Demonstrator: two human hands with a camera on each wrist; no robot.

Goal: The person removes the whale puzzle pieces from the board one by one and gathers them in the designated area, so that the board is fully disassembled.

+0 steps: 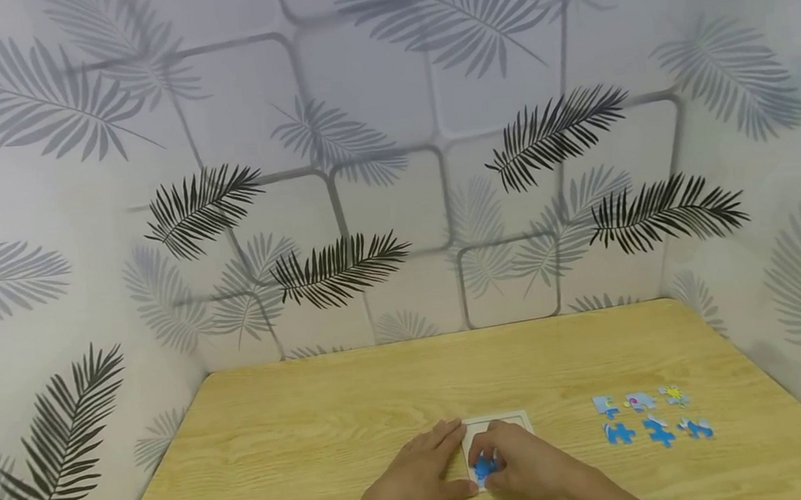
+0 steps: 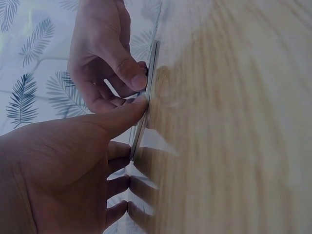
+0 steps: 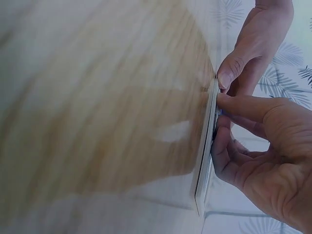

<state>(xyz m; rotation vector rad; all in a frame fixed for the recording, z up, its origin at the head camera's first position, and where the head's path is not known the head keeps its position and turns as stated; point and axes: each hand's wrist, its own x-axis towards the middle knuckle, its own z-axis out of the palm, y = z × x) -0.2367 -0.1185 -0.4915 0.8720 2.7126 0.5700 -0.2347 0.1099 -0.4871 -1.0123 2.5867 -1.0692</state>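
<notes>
My right hand (image 1: 519,456) is narrow, with thumb and curled fingers closed about one blue jigsaw piece (image 1: 484,467). The piece is located inside the near part of the puzzle tray (image 1: 494,417), partly covered by my fingers. My left hand (image 1: 421,468) is spread and holds nothing; its thumb touches the tray's near left corner, and its fingers lie along the left side.

Handling: judge the piece to be light, thin and stiff, with a smooth printed face that may slide under a fingertip. Its knobs are probably the weakest points. Grip by opposite edges, thumb against fingers, and avoid bending. The tray appears light enough to shift; brace it at the rim.

Count: tray, one; piece at my right hand, one. Whether further pieces lie beneath my fingers I cannot tell. Loose pieces on the tabletop (image 1: 314,414), right of the tray and well apart from it: six, in two rows of three. Far row: a pale blue piece (image 1: 605,404), a pink-swirl piece (image 1: 640,401) and a yellow sun piece (image 1: 674,394). Near row: three blue-and-white pieces (image 1: 659,430). Beyond the tabletop stands a leaf-patterned wall (image 1: 383,204).
</notes>
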